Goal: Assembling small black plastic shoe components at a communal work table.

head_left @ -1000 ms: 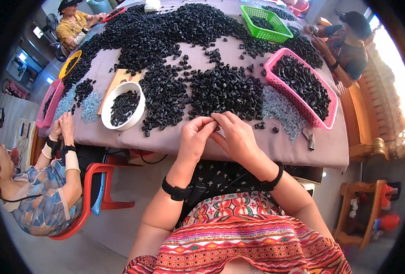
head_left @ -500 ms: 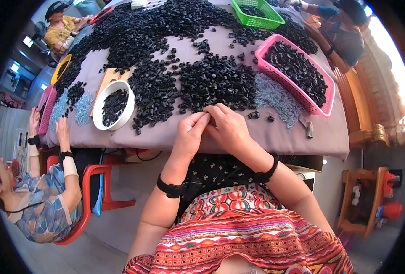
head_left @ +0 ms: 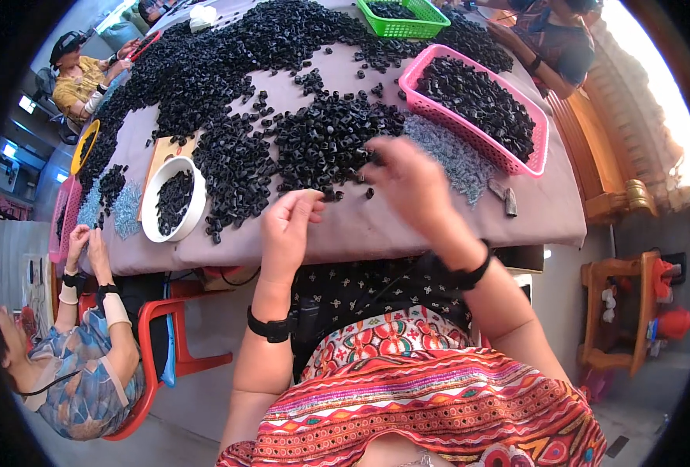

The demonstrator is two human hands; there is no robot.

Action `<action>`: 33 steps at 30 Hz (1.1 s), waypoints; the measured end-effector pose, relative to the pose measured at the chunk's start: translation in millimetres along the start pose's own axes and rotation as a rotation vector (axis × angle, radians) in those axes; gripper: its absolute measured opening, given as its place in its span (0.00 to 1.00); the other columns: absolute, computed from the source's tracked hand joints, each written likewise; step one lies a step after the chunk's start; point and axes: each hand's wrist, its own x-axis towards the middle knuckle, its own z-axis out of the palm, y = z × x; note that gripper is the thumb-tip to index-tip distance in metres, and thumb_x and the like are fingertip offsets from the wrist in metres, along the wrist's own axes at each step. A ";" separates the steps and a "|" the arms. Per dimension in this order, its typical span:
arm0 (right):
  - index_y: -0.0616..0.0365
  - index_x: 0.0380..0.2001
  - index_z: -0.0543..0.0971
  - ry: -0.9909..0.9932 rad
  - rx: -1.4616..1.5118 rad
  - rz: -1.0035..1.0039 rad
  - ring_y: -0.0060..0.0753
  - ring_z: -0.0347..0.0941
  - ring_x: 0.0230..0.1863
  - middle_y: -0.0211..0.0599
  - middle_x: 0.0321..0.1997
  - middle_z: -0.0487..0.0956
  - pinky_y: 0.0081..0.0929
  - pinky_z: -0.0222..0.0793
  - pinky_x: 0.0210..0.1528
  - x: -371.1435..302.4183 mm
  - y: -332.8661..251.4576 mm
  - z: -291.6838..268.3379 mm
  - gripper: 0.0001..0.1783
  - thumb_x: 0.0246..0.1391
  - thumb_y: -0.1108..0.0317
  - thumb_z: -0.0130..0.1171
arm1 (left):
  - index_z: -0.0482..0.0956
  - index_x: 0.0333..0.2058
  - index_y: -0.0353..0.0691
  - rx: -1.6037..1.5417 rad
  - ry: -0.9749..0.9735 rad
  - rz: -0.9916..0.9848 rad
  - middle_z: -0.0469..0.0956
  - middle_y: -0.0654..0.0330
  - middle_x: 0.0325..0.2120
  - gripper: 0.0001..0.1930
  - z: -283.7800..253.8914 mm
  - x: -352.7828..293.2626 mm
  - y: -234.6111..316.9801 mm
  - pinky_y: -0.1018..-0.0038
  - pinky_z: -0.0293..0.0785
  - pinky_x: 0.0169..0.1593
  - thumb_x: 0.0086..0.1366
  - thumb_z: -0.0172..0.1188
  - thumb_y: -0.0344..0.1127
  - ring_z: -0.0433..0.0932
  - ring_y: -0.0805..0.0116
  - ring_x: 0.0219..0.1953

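Left of the pink basket [head_left: 542, 140], joint handling is suspended: left hand [head_left: 286, 226] pinched narrow, right hand [head_left: 413, 180] (blurred) of indeterminable grip.

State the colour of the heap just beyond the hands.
The heap is black, clearest in the head view.

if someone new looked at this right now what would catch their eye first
Probably the mass of small black parts, spread over much of the table. Next, the bright pink basket full of dark pieces on the right and the green basket at the far side. In front, the left hand and right hand are apart, the right one blurred.
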 end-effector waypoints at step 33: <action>0.60 0.27 0.78 -0.263 -0.353 0.073 0.56 0.76 0.38 0.45 0.32 0.77 0.47 0.73 0.42 -19.0 84.2 -45.8 0.04 0.51 0.70 0.59 | 0.79 0.48 0.37 0.550 0.126 0.262 0.77 0.62 0.34 0.16 -2.3 4.8 -23.5 0.80 0.74 0.35 0.60 0.63 0.22 0.73 0.77 0.30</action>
